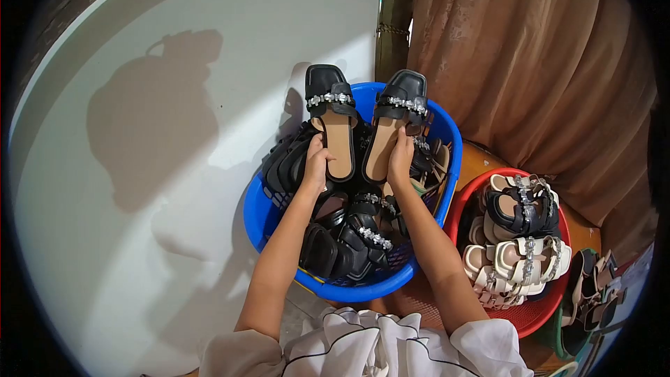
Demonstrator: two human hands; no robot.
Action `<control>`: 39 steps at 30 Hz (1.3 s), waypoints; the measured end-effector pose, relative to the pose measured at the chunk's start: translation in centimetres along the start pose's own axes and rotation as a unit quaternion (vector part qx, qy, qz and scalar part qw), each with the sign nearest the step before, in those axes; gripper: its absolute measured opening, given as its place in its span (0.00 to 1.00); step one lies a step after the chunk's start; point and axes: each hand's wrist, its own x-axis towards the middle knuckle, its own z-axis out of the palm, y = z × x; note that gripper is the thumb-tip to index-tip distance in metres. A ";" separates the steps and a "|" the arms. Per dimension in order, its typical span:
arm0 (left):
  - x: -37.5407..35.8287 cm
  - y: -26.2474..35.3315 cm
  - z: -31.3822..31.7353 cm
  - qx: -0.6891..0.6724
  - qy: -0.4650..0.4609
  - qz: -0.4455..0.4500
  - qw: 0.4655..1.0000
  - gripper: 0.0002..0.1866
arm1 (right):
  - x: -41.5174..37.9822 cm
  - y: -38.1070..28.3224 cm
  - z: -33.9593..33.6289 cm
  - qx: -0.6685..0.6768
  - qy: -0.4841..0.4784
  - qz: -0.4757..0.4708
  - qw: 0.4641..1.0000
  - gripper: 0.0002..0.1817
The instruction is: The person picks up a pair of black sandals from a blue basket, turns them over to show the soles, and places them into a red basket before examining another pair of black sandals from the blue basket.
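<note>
My left hand (pixel 317 163) is closed on a black slide sandal (pixel 340 146) with a tan insole and a jewelled strap. A matching sandal (pixel 381 150) is gripped in my right hand (pixel 400 157). The two sandals are side by side, toes pointing away from me, above a blue plastic basket (pixel 393 284). Inside that basket lie several more black sandals (pixel 363 237), some with jewelled straps. My thumbs rest over the insoles, while most of my fingers are hidden behind the sandals.
To the right stands a red basket (pixel 513 319) piled with white and black jewelled sandals (pixel 530 258). Further right, more shoes (pixel 592 283) sit in a green container (pixel 571 342). A white wall (pixel 258 35) borders the left, and a brown curtain (pixel 516 49) hangs behind the baskets.
</note>
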 end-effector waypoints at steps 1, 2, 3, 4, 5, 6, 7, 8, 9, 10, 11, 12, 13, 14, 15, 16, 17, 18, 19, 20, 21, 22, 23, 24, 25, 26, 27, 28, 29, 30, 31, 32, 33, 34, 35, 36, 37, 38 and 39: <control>-0.1 0.1 0.1 0.003 -0.003 -0.001 1.000 0.26 | -0.2 -0.3 0.0 -0.001 -0.015 0.004 1.000 0.18; -0.1 0.1 0.1 0.005 -0.007 -0.002 1.000 0.25 | -0.3 -0.4 0.0 -0.002 -0.029 0.007 1.000 0.18; 0.0 -0.1 -0.1 0.004 -0.020 0.004 1.000 0.25 | -0.3 -0.3 0.0 -0.007 -0.030 0.009 0.999 0.18; 0.2 -0.5 -0.5 0.004 -0.033 0.009 0.999 0.25 | -0.2 0.1 0.0 -0.013 -0.031 0.012 0.999 0.18; 0.3 -0.8 -0.7 0.003 -0.046 0.015 0.999 0.25 | -0.2 0.3 -0.1 -0.018 -0.032 0.015 0.999 0.18; 0.2 -0.5 -0.5 -0.003 -0.036 0.023 0.999 0.25 | -0.1 0.3 -0.1 -0.001 -0.036 0.017 0.999 0.19; 0.1 -0.3 -0.2 -0.010 -0.026 0.030 0.999 0.24 | 0.0 0.4 -0.2 0.017 -0.041 0.020 0.999 0.19; -0.1 -0.2 0.0 -0.016 -0.015 0.037 0.999 0.24 | 0.0 0.4 -0.3 0.034 -0.045 0.024 0.998 0.21; 0.0 -0.2 0.1 -0.011 -0.017 0.060 0.998 0.24 | -0.2 -0.1 -0.3 0.038 -0.053 0.018 0.998 0.21; 0.1 -0.2 0.2 -0.006 -0.020 0.083 0.996 0.24 | -0.4 -0.9 -0.2 0.042 -0.060 0.011 0.997 0.21; 0.1 -0.2 0.3 -0.001 -0.023 0.106 0.994 0.24 | -0.4 -1.4 -0.2 0.045 -0.067 0.005 0.997 0.21; 0.1 -0.4 0.0 0.015 -0.023 0.100 0.995 0.23 | -0.4 -1.2 -0.3 0.037 -0.065 0.003 0.997 0.21; 0.1 -0.6 -0.4 0.031 -0.023 0.094 0.995 0.23 | -0.3 -1.0 -0.3 0.033 -0.060 -0.008 0.998 0.21; 0.1 -0.8 -0.6 0.047 -0.023 0.088 0.995 0.22 | -0.3 -0.9 -0.2 0.030 -0.055 -0.019 0.998 0.20; 0.1 -0.8 -0.6 0.048 -0.027 0.088 0.995 0.23 | -0.2 -0.8 -0.1 0.026 -0.050 -0.030 0.998 0.20; 0.0 -0.8 -0.6 0.049 -0.030 0.087 0.995 0.23 | -0.2 -0.7 -0.2 0.027 -0.055 -0.032 0.998 0.20; -0.1 -0.8 -0.5 0.050 -0.034 0.087 0.994 0.24 | -0.2 -0.6 -0.2 0.028 -0.059 -0.034 0.997 0.20; -0.2 -0.9 -0.5 0.051 -0.032 0.082 0.995 0.24 | -0.2 -0.6 -0.2 0.030 -0.065 -0.036 0.997 0.19; -0.1 -1.1 -0.6 0.053 -0.030 0.077 0.995 0.24 | -0.2 -0.6 -0.1 0.022 -0.062 -0.052 0.996 0.20; -0.1 -1.2 -0.6 0.054 -0.029 0.071 0.996 0.24 | -0.3 -0.6 -0.1 0.015 -0.059 -0.068 0.996 0.21; -0.2 -0.8 -0.2 0.047 -0.025 0.079 0.995 0.23 | -0.3 -0.6 -0.1 0.007 -0.056 -0.084 0.995 0.22; -0.6 -0.1 0.3 0.040 -0.021 0.085 0.995 0.22 | -0.3 -0.7 -0.1 0.015 -0.057 -0.078 0.995 0.21; -0.8 0.3 0.6 0.034 -0.016 0.092 0.995 0.21 | -0.3 -0.8 -0.2 0.022 -0.059 -0.072 0.995 0.20; -0.8 0.3 0.6 0.033 -0.014 0.093 0.995 0.21 | -0.3 -0.9 -0.3 0.030 -0.060 -0.066 0.996 0.18; -0.8 0.3 0.5 0.032 -0.011 0.094 0.995 0.21 | -0.3 -1.0 -0.4 0.035 -0.058 -0.060 0.996 0.19; -0.8 0.4 0.5 0.031 -0.008 0.095 0.995 0.21 | -0.2 -1.0 -0.4 0.040 -0.055 -0.054 0.996 0.20; -0.7 0.4 0.4 0.032 -0.004 0.097 0.995 0.20 | -0.2 -1.0 -0.5 0.045 -0.053 -0.048 0.996 0.21; -0.6 0.4 0.4 0.032 0.000 0.099 0.995 0.20 | -0.1 -1.0 -0.6 0.047 -0.051 -0.040 0.997 0.21; -0.6 0.4 0.3 0.034 0.004 0.101 0.994 0.20 | 0.0 -1.0 -0.6 0.049 -0.048 -0.031 0.997 0.21; -0.5 0.4 0.1 0.036 0.001 0.098 0.995 0.21 | 0.0 -1.1 -0.6 0.051 -0.045 -0.023 0.997 0.21; -0.4 0.3 -0.2 0.039 -0.002 0.094 0.995 0.22 | -0.2 -1.2 -0.6 0.042 -0.040 -0.025 0.998 0.22; -0.4 0.2 -0.3 0.042 -0.005 0.091 0.995 0.23 | -0.3 -1.4 -0.5 0.033 -0.035 -0.027 0.998 0.22; -0.3 0.2 -0.3 0.038 -0.009 0.092 0.995 0.24 | -0.4 -1.6 -0.5 0.024 -0.030 -0.029 0.999 0.22; -0.3 0.2 -0.3 0.033 -0.014 0.093 0.995 0.25 | -0.4 -1.5 -0.5 0.025 -0.033 -0.031 0.999 0.22; -0.2 0.1 -0.2 0.028 -0.018 0.095 0.995 0.26 | -0.4 -1.4 -0.6 0.025 -0.036 -0.034 0.998 0.22; -0.3 0.2 -0.1 0.023 -0.017 0.097 0.995 0.26 | -0.3 -1.2 -0.6 0.025 -0.040 -0.036 0.998 0.22; -0.4 0.5 0.1 0.018 -0.016 0.099 0.995 0.27 | -0.3 -1.2 -0.6 0.025 -0.040 -0.036 0.998 0.21; -0.5 0.6 0.3 0.013 -0.015 0.101 0.995 0.27 | -0.3 -1.2 -0.6 0.024 -0.039 -0.036 0.998 0.21; -0.5 0.6 0.2 0.016 -0.017 0.098 0.995 0.28 | -0.3 -1.2 -0.5 0.024 -0.038 -0.037 0.998 0.21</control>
